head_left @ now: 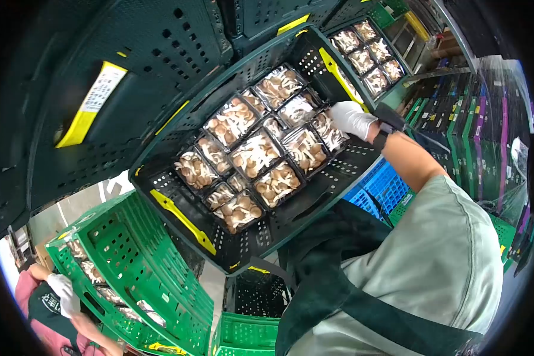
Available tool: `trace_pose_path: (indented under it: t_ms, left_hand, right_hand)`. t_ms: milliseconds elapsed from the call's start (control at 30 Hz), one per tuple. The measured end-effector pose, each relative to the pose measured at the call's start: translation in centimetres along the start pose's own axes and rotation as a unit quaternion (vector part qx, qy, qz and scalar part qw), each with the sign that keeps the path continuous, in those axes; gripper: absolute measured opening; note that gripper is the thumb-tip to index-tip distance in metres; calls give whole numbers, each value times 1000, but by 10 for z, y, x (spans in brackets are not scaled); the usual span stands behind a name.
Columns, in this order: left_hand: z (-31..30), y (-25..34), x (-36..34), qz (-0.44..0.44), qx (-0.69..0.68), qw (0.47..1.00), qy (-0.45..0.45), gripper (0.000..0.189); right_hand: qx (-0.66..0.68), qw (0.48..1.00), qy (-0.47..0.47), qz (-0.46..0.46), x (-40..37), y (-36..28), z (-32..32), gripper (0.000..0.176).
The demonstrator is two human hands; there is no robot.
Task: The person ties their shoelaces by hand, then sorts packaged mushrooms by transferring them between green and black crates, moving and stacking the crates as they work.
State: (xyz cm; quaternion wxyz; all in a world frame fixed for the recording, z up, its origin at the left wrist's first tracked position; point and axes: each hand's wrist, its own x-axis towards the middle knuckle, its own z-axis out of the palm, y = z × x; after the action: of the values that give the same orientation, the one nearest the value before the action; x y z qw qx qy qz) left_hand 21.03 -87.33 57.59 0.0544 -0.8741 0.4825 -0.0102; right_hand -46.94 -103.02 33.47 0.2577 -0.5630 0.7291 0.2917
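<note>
In a white glove, my right hand (pixel 351 118) is at the right end of a black crate (pixel 299 216), with a dark band at the wrist. Its fingers are closed on the edge of a film-wrapped mushroom pack (pixel 328 132); the fingertips are partly hidden. Beside that pack lie several more black trays of brown-capped mushrooms, such as a mushroom pack (pixel 305 151) to its left and a mushroom pack (pixel 255 153) in the middle. Some smaller packs stand on edge between the flat ones. My left hand is out of view.
Yellow handles (pixel 184 222) mark the crate's ends. A second crate of mushroom packs (pixel 368 56) stands beyond my hand. Dark stacked crates (pixel 160 65) rise behind. Green crates (pixel 142 255) are at lower left, near a co-worker's gloved hand (pixel 62 288). Blue crates (pixel 382 187) sit below my arm.
</note>
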Motion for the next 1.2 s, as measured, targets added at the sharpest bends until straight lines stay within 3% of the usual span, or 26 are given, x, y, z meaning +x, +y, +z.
trace_pose_path:
  t_ms: [33,67,100,133,267,333,367,400,433,467,533,567,600,667,733,767,833,867,900,933,1000,1133,1200]
  left_hand:
    - [6,10,-3,2,3,1000,-12,32]
    - [11,18,-4,4,7,1000,-23,32]
    - [13,24,-7,5,14,999,-33,32]
    - [15,29,-10,3,21,999,-39,32]
    - [8,37,-28,-26,57,996,-58,32]
    - [12,37,-33,-29,52,996,-69,32]
    - [21,19,-37,-9,49,996,-74,32]
    - [29,1,-42,10,46,996,-79,32]
    - [54,-29,-48,-75,-41,992,-91,38]
    - [61,-17,-55,-94,-86,990,-66,35]
    - [63,-1,-64,-134,-120,977,-111,35]
    - [71,-16,-73,-101,-114,982,-112,35]
    - [76,-31,-81,-68,-107,986,-112,35]
    - [52,0,-94,-109,-141,977,-119,36]
    - [50,-18,-115,-130,-174,972,-93,34]
    - [52,-28,-122,-142,-178,970,-84,34]
    - [60,-48,-143,-162,-164,969,-83,32]
    - [65,-51,-150,-197,-167,965,-46,32]
    - [70,-52,-154,-188,-192,962,-56,31]
    - [76,-52,-159,-180,-218,957,-65,29]
    - [90,-68,-163,-115,-190,973,-59,27]
    - [69,-74,-136,-165,-239,956,-50,24]
    - [52,-84,-116,-191,-274,942,-23,23]
  right_hand:
    - [107,994,8,24,9,-17,-10,30]
    - [142,983,102,-52,12,-30,-12,41]
    - [81,982,119,-121,40,-38,4,47]
    - [78,955,229,-173,56,-49,31,50]
    - [124,955,148,-224,81,-56,77,50]
    - [6,964,157,-212,67,-78,56,48]
    - [30,925,284,-252,48,-100,35,40]
    - [134,880,329,-317,37,-138,17,33]
    - [31,949,101,-296,18,-164,-5,30]
    - [221,871,218,-380,20,-197,23,31]
    - [192,777,370,-472,16,-263,53,36]
    - [102,871,243,-414,14,-280,52,37]
    - [4,933,111,-342,13,-298,49,37]
    - [38,907,180,-378,44,-316,97,23]
    - [79,890,192,-407,26,-277,68,22]
    - [40,915,102,-388,32,-277,63,25]
    - [172,872,148,-434,43,-267,83,35]
    - [178,829,239,-473,41,-270,76,40]
    - [169,876,175,-417,33,-276,67,41]
    - [236,824,236,-458,36,-275,64,35]
    - [110,843,214,-482,46,-279,59,22]
    - [93,798,230,-549,-6,-270,-27,28]
    - [15,769,234,-594,-69,-281,-116,27]
